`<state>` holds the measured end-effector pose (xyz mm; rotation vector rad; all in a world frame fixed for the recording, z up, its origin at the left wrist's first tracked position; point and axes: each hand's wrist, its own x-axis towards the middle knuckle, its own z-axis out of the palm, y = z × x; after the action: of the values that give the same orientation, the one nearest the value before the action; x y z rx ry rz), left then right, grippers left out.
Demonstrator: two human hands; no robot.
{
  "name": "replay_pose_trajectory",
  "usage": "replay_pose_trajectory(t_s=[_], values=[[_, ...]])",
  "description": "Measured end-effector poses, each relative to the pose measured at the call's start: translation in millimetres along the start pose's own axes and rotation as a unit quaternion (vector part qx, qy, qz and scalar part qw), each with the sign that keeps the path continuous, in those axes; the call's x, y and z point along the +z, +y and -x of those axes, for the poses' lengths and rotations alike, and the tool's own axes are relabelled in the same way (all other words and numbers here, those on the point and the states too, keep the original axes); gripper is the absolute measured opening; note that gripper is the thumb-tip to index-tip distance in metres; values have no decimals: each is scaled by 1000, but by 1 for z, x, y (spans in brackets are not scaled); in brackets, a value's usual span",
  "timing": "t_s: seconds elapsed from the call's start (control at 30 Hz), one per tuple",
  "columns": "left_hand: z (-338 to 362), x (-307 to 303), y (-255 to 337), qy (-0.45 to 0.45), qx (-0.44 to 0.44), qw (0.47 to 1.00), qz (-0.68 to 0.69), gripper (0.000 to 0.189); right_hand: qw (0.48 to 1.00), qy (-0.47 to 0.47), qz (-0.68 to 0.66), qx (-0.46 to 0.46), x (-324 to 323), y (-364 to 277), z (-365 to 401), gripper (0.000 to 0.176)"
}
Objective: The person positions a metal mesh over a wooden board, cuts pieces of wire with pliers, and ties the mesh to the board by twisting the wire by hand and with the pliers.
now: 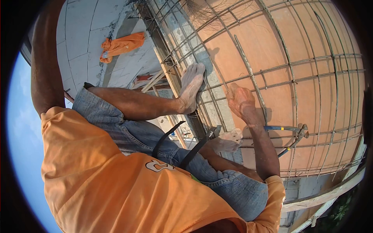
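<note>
My right hand (240, 101) is closed, its fingertips at a thin steel bar of the rebar mesh (294, 81). What lies between the fingers, if anything, is too small to make out. Below and to the right of that hand, pincers (298, 136) with blue and yellow handles rest on the mesh, their jaws pointing right. My left arm reaches up past the frame's top left edge, so the left hand is out of view. One bare foot (192, 87) stands on the mesh's edge; the other foot (227, 140) is lower, near the right forearm.
Under the mesh lies an orange-brown panel (268, 108). A bundle of thin wire (202, 11) is at the top. Timber edging (168, 68) borders a gap with planks below. Beyond it, an orange cloth (123, 44) lies on a grey block surface (83, 27). A curved wooden beam (322, 194) runs lower right.
</note>
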<state>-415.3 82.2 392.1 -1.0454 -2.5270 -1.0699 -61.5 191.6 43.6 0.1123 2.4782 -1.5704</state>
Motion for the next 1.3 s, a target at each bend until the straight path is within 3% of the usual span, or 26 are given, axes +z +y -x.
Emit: replay_pose_trajectory(t_s=[0.07, 0.17, 0.23, 0.27, 0.3, 0.33, 0.37, 0.4, 0.43, 0.5, 0.57, 0.63, 0.67, 0.7, 0.77, 0.9, 0.93, 1.0, 1.17, 1.2, 1.3], values=[[0, 4, -2, -12, 0, 1000, -4, 33, 988, -116, -66, 72, 15, 0, -2, 24], [-4, -5, -9, -39, 28, 998, -30, 33, 972, -138, -181, 50, 19, -6, 2, 23], [-18, -33, -10, -179, -62, 982, 26, 43, 962, -165, -213, 45, 16, -12, -8, 21], [-24, -54, -33, -171, -48, 984, 12, 43, 932, -215, -274, 97, 12, -15, -12, 21], [-32, -77, -72, -141, -84, 967, 195, 37, 894, -264, -330, 151, 7, -17, -16, 21], [-39, -92, -90, -112, -116, 913, 374, 32, 899, -258, -326, 137, 4, -18, -20, 21], [-33, -83, -68, -110, -104, 916, 371, 32, 874, -283, -366, 149, 3, -17, -23, 21], [-18, -57, -30, -61, -94, 974, 197, 32, 846, -306, -406, 162, 0, -17, -26, 23], [-11, -44, -10, -7, -84, 996, 17, 32, 851, -299, -402, 154, -2, -18, -30, 23], [-12, -58, -20, -12, -72, 997, 27, 32, 829, -281, -449, 181, -4, -30, -38, 32], [-13, -70, -25, -20, -66, 997, 34, 32, 847, -263, -427, 178, -8, -41, -53, 38], [-14, -76, -26, -3, -112, 994, 3, 32, 889, -170, -394, 163, -3, -47, -72, 42], [-17, -81, -27, -3, -114, 993, 2, 32, 942, -124, -296, 101, 2, -50, -82, 36], [-20, -87, -29, -8, -110, 994, 14, 32, 940, -129, -297, 105, 12, -48, -91, 36], [-19, -99, -31, -16, -121, 992, 31, 31, 965, -19, -256, 58, 32, -42, -98, 28], [-36, -126, -19, -62, -134, 988, -45, 55, 963, 6, -262, 65, 22, -55, -72, 27], [-35, -128, -18, -71, -145, 986, -41, 55, 970, -1, -233, 62, 16, -48, -61, 22], [-27, -122, -7, -37, -123, 991, 44, 32, 975, -15, -206, 78, -4, -47, -35, 18], [-28, -144, -11, 8, -205, 978, 21, 33, 984, -58, -110, 126, -57, -51, 45, 7], [-31, -153, -16, 8, -238, 971, 33, 32, 996, 12, -74, 51, -60, -50, 63, 8], [-37, -182, -17, -15, -260, 964, 45, 34, 996, 70, -30, 49, -80, -65, 121, 10]])
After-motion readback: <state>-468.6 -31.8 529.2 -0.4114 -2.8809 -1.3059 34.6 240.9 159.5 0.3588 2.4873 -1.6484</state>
